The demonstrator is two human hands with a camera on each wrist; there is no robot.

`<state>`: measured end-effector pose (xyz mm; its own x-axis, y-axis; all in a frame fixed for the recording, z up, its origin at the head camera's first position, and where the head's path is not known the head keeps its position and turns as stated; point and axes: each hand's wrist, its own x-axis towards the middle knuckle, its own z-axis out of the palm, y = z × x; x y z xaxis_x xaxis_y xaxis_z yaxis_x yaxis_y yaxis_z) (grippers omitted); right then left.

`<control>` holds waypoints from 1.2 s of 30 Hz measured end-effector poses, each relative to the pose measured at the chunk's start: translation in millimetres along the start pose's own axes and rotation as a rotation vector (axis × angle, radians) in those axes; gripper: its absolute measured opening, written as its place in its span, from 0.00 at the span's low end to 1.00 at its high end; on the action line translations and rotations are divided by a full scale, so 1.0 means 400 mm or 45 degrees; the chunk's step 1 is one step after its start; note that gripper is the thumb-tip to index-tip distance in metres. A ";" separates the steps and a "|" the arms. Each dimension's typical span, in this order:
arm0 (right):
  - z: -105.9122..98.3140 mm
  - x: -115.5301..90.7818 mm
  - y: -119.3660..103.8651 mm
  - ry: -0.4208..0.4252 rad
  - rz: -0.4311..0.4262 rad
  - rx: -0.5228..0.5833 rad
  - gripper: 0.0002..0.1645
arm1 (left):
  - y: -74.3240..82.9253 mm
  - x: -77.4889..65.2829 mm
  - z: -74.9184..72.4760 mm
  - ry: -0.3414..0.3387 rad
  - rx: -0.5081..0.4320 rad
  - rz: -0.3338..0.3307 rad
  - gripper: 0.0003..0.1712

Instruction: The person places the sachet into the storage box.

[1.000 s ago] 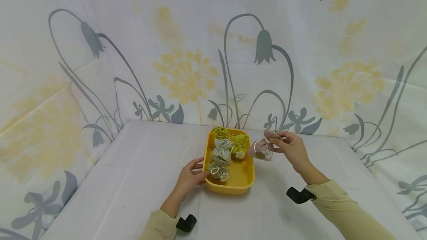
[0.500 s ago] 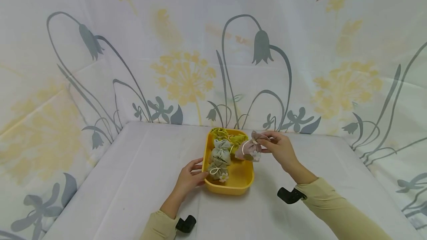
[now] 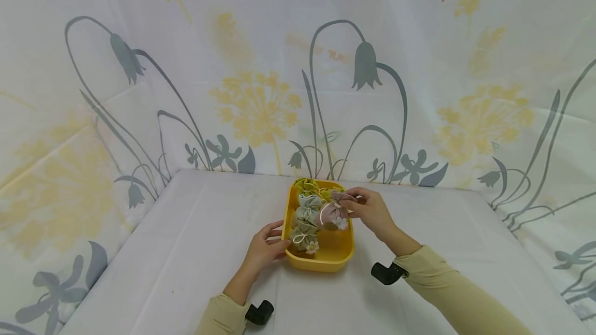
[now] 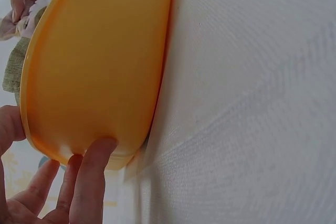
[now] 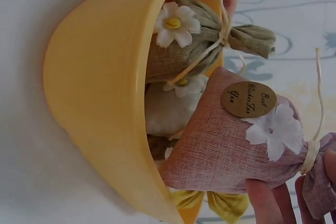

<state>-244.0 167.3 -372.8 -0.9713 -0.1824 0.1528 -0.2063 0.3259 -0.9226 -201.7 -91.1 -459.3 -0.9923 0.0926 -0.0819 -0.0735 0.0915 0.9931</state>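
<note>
My right hand (image 3: 372, 213) pinches a pink drawstring pouch (image 5: 220, 150) by its gathered neck. This pouch hangs tilted over the right part of a yellow plastic tub (image 3: 321, 266). It bears a white cloth flower and a round brown tag with writing. At the tub's left side, my left hand (image 3: 264, 247) holds the rim, its thumb on the edge and its fingers (image 4: 92, 182) against the outer wall. Inside lie a sage-green pouch (image 3: 303, 234) with a white flower, a pale grey-blue pouch (image 3: 308, 205) and yellow-green pouches (image 3: 306, 186) at the back, partly hidden by the pink one.
The tub stands on a white cloth-covered table (image 3: 209, 231). Behind and at the sides hangs a white curtain (image 3: 261, 40) printed with flowers. A black wrist camera sits on each forearm.
My right hand has moved left with the pink pouch, from beside the tub to over its inside. My left hand and the tub have stayed in place.
</note>
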 end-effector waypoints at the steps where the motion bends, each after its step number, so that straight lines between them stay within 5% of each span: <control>1: 0.004 0.001 0.003 -0.002 0.005 -0.010 0.12 | -0.001 0.001 0.000 0.000 0.000 -0.001 0.36; 27: 0.018 0.005 0.063 -0.089 0.019 -0.191 0.10 | -0.004 0.006 -0.001 -0.010 -0.018 0.008 0.35; 36: 0.024 0.016 0.067 -0.104 -0.122 -0.414 0.06 | -0.004 0.002 -0.001 -0.005 -0.026 0.011 0.35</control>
<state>-254.5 166.1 -400.0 -0.9357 -0.2960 0.1922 -0.3359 0.5797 -0.7424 -202.6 -91.6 -460.9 -0.9926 0.0971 -0.0733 -0.0666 0.0707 0.9953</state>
